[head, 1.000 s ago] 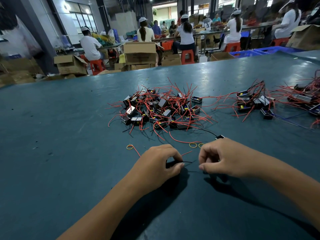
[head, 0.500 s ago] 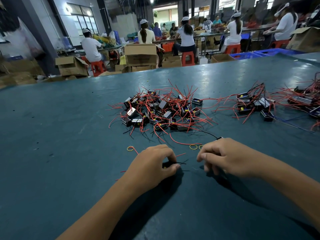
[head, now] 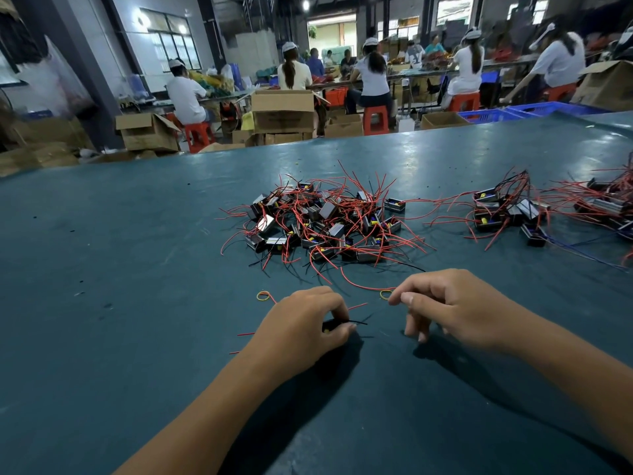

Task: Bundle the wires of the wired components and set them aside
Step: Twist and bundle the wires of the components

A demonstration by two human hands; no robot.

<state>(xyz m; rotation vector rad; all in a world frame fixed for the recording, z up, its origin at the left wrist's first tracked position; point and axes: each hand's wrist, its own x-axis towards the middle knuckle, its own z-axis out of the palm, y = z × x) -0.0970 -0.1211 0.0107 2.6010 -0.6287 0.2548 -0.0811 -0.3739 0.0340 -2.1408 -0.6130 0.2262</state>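
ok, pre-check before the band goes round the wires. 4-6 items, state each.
1. Component held: ok, left hand grips a small black component.
2. Wires gathered: not ok, a black wire and a red wire stick out loose.
3. Band in reach: ok, right hand has its fingertip at a yellow rubber band.
4. Band picked up: cannot tell.
5. Spare band: ok, a second band lies left of the left hand.
6. Supply: ok, unbundled pile straight ahead.
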